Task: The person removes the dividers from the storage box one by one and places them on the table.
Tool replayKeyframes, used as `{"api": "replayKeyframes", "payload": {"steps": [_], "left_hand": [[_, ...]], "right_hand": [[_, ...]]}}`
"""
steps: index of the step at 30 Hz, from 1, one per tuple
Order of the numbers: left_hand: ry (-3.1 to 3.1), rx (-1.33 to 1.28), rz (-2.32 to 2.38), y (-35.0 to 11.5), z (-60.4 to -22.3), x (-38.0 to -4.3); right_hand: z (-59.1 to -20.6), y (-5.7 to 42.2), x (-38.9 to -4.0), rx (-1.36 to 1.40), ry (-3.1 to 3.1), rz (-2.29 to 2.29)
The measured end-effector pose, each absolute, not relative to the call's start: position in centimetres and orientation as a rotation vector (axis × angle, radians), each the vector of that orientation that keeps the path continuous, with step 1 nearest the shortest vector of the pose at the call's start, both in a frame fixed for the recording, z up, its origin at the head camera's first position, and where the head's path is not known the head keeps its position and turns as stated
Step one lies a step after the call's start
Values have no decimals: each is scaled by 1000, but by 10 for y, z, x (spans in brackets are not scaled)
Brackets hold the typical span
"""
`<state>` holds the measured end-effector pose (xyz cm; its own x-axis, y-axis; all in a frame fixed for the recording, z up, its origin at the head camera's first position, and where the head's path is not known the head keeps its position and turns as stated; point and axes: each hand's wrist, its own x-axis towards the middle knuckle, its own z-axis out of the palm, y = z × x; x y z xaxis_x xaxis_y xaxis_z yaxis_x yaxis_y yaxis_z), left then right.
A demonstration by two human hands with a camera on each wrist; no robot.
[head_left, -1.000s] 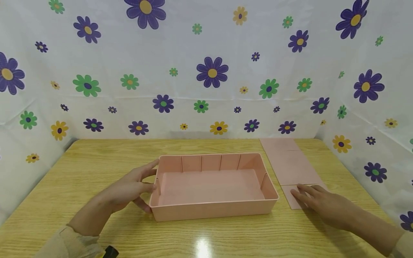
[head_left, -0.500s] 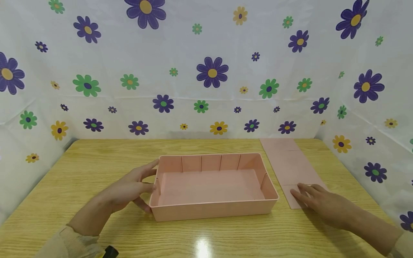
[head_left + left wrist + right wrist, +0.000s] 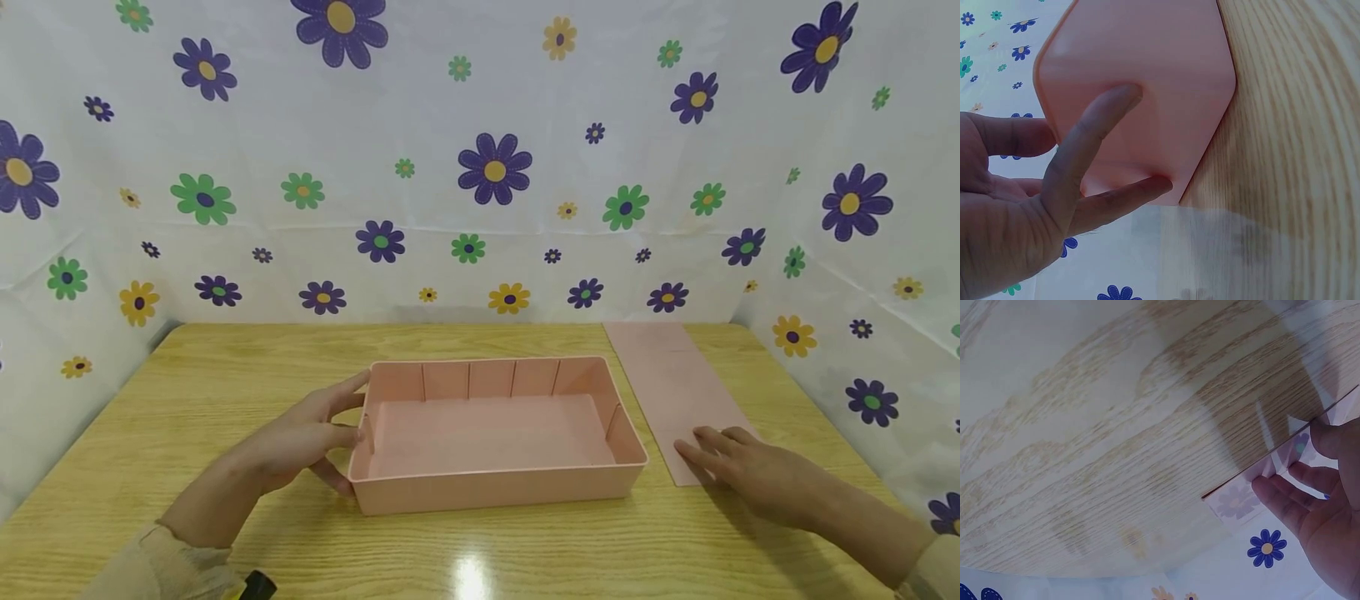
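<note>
A pale pink rectangular box (image 3: 495, 487) with no lid sits on the wooden table. Narrow ribs run down its inner walls. At its left end, my left hand (image 3: 292, 442) spreads its fingers against the outside of the end wall. In the left wrist view, fingertips (image 3: 1125, 100) touch that wall (image 3: 1179, 56). To the right of the box lies a long, flat strip of pink panels (image 3: 667, 379). My right hand (image 3: 772, 479) rests its fingertips on the strip's near end. In the right wrist view, the panel's glossy surface (image 3: 1235, 499) shows reflections under the fingers.
The wooden table (image 3: 480, 550) ends at a white flowered cloth (image 3: 420, 125) behind and at both sides. A strip of tabletop separates the box from the panels. A black object (image 3: 257, 585) shows by the left sleeve.
The seam between the near panel and the one behind it has faded, and that panel has shifted very slightly away from me. My left hand and the box stay put.
</note>
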<state>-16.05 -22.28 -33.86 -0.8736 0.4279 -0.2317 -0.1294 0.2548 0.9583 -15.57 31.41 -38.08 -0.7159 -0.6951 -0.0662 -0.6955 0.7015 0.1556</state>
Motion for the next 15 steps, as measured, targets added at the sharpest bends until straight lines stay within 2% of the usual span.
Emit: {"api": "replayKeyframes", "payload": {"steps": [15], "left_hand": [[2083,271,1666,-223,-337,-160]], "right_hand": [[-379,316,-164,-1274,2864,231]]}}
